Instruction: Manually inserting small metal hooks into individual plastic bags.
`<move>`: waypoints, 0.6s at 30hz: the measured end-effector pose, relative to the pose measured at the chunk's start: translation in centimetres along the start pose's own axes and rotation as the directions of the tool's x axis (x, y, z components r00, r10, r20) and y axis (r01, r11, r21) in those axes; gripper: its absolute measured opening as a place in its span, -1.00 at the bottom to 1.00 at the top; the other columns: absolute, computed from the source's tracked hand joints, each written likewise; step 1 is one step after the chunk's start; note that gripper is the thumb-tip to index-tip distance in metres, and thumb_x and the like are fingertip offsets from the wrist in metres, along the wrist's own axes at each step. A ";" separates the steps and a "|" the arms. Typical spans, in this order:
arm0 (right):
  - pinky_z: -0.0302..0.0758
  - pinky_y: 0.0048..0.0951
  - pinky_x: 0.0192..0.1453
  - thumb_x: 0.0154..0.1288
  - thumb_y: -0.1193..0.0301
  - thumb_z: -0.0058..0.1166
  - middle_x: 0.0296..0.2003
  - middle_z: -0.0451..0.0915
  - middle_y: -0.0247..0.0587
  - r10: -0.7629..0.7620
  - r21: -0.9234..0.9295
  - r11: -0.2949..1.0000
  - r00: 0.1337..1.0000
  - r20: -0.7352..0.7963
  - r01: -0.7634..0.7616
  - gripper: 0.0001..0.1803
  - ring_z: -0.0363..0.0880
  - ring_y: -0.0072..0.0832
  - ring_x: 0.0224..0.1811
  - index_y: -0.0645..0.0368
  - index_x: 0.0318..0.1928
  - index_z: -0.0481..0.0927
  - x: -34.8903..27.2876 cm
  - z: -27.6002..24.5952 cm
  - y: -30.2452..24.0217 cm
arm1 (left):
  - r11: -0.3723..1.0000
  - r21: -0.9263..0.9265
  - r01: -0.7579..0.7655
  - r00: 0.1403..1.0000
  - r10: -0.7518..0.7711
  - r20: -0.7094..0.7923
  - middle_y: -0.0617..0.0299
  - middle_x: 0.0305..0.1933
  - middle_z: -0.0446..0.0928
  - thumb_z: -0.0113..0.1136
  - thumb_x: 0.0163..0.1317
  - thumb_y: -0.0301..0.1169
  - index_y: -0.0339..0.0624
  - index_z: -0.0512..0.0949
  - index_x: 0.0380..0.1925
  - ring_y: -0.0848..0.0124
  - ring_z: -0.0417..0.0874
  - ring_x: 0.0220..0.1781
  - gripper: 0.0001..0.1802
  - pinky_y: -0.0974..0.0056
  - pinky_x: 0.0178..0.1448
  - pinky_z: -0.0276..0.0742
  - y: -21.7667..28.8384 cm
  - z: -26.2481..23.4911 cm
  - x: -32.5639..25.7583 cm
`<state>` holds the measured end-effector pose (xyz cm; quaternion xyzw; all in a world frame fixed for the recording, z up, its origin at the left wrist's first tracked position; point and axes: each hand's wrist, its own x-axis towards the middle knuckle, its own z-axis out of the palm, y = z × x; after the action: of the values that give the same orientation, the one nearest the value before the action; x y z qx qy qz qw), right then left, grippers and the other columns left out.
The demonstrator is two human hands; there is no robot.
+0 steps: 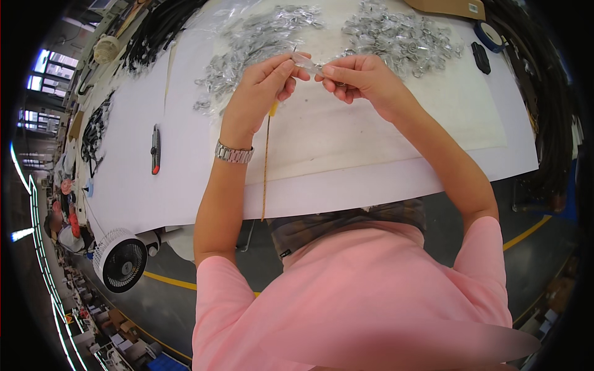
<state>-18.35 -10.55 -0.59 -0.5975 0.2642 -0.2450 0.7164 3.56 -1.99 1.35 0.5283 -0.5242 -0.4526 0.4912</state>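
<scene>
Both hands meet over the far middle of the white table. My left hand [267, 80] is closed, its thumb and fingers pinching a small clear plastic bag [303, 60]. A yellow piece [273, 109] shows below that palm, with a thin orange-brown cord [266, 167] running toward the table's front edge; whether the hand grips it is hidden. My right hand [362, 77] pinches the other end of the bag, where a small silvery part shows. Beyond my hands lie a left pile [266, 37] and a right pile [399, 37] of small clear bags with silvery pieces.
A utility knife [156, 149] lies left on the table [198, 198]. Tape roll [489, 36] and a black object [480, 58] sit far right. Black strips [154, 37] lie far left, more dark strips [538, 93] along the right. A fan [124, 260] stands at the left front.
</scene>
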 end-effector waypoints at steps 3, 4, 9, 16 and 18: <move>0.49 -0.63 -0.35 0.50 0.28 0.20 -0.41 0.69 -0.39 -0.102 -0.096 0.991 0.992 -0.070 0.095 -0.73 0.57 -0.69 -0.44 0.25 -0.15 0.75 -0.1 0.2 0.2 | 0.992 0.100 -0.081 0.989 0.067 0.129 0.29 -0.29 0.67 -0.03 0.59 -0.38 -0.33 0.57 0.27 0.64 0.35 -0.42 -0.61 0.51 -0.34 0.31 1.0 0.8 -0.8; 0.49 -0.63 -0.35 0.50 0.28 0.20 -0.41 0.69 -0.39 -0.100 -0.097 0.991 0.993 -0.070 0.093 -0.73 0.57 -0.69 -0.44 0.25 -0.15 0.75 -0.1 0.4 0.3 | 0.982 0.152 -0.113 0.984 0.089 0.156 0.27 -0.31 0.69 -0.02 0.57 -0.39 -0.32 0.56 0.28 0.64 0.35 -0.43 -0.60 0.50 -0.35 0.30 1.2 1.2 -1.1; 0.52 -0.57 -0.31 0.54 0.33 0.11 -0.47 0.66 -0.38 -0.214 -0.291 0.942 0.965 -0.149 0.164 -0.73 0.57 -0.69 -0.43 0.31 -0.18 0.71 -0.7 1.7 0.4 | 0.991 0.116 -0.062 0.988 0.044 0.150 0.27 -0.37 0.68 0.00 0.54 -0.43 -0.32 0.52 0.33 0.65 0.33 -0.48 -0.57 0.49 -0.41 0.28 0.3 3.1 -1.1; 0.54 -0.55 -0.27 0.58 0.38 0.03 -0.45 0.66 -0.37 -0.296 -0.281 0.927 0.945 -0.142 0.248 -0.76 0.56 -0.67 -0.41 0.30 -0.10 0.68 -1.0 3.3 0.8 | 0.946 0.278 -0.167 0.973 0.204 -0.107 0.29 -0.41 0.65 0.05 0.51 -0.46 -0.33 0.59 0.24 0.64 0.43 -0.48 -0.62 0.48 -0.39 0.34 -1.3 4.1 -1.3; 0.54 -0.55 -0.27 0.58 0.40 0.02 -0.44 0.68 -0.34 -0.262 -0.240 0.945 0.953 -0.152 0.221 -0.76 0.57 -0.66 -0.42 0.30 -0.07 0.68 -1.0 3.3 0.8 | 0.936 0.281 -0.214 0.951 0.265 -0.160 0.29 -0.42 0.64 0.05 0.50 -0.46 -0.34 0.61 0.22 0.64 0.45 -0.47 -0.63 0.47 -0.39 0.35 -1.7 4.3 -1.0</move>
<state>-16.86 -7.32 -0.77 -0.6764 0.2784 -0.3538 0.5830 -0.55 -1.22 -0.86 0.5620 -0.5889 -0.2624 0.5182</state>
